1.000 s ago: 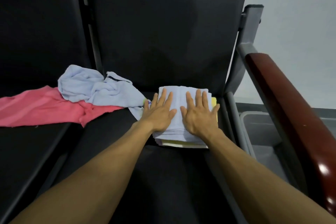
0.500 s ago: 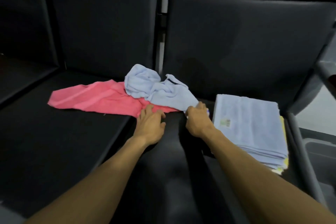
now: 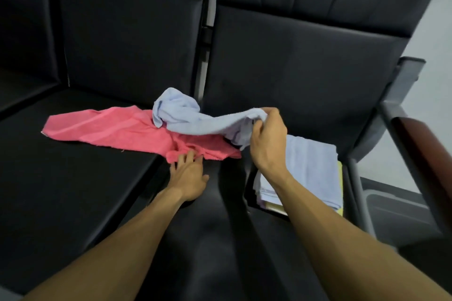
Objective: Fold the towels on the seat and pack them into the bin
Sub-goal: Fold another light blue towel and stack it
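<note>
The right hand [image 3: 267, 140] pinches one end of a crumpled light blue towel [image 3: 193, 118] between curled fingers and thumb, holding that end lifted off the black seat [image 3: 80, 178] while the far end lies bunched on the pink towel [image 3: 117, 131]. The pink towel is spread flat across the gap between two seat cushions, its near edge rumpled. The left hand [image 3: 188, 175] lies low on the seat with fingers straight and slightly spread, the fingertips touching the pink towel's near edge (it grips nothing). To the right, partly hidden behind the right forearm, sits a stack of folded towels [image 3: 315, 168], light blue on top with a yellow layer showing at the bottom edge. Beyond the seat's grey metal frame [image 3: 354, 178] and under the dark red armrest [image 3: 423, 151], the grey bin [image 3: 391, 205] stands on the floor, only part of its rim visible.
</note>
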### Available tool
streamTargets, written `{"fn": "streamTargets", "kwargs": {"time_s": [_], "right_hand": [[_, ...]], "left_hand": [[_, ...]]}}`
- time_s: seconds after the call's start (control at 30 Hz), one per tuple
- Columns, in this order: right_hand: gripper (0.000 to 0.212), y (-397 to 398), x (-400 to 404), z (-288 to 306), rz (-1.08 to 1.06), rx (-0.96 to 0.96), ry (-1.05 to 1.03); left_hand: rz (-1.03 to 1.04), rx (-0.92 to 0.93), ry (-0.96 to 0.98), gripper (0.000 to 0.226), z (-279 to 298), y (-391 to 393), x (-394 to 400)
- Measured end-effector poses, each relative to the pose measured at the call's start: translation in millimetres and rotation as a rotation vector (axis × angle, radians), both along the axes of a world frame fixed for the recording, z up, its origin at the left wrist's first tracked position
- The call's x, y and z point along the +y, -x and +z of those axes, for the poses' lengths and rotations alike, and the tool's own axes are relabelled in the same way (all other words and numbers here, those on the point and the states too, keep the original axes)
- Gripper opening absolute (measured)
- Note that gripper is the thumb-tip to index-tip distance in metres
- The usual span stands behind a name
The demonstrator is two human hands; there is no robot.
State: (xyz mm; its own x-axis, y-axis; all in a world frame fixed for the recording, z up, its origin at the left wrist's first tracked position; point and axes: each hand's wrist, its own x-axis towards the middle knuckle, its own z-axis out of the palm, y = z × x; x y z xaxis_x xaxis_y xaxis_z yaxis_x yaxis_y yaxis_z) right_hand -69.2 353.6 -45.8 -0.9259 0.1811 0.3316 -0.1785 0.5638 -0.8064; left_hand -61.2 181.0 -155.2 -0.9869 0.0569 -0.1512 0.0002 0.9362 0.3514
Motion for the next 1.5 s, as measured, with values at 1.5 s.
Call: {"fn": "streamTargets", "kwargs": {"time_s": [1.5], "right_hand": [[0.015, -165, 111, -43, -0.159, -0.152, 0.134]], "left_hand": [[-0.004, 0.267, -0.673, 0.015, 61, -130, 133]]}}
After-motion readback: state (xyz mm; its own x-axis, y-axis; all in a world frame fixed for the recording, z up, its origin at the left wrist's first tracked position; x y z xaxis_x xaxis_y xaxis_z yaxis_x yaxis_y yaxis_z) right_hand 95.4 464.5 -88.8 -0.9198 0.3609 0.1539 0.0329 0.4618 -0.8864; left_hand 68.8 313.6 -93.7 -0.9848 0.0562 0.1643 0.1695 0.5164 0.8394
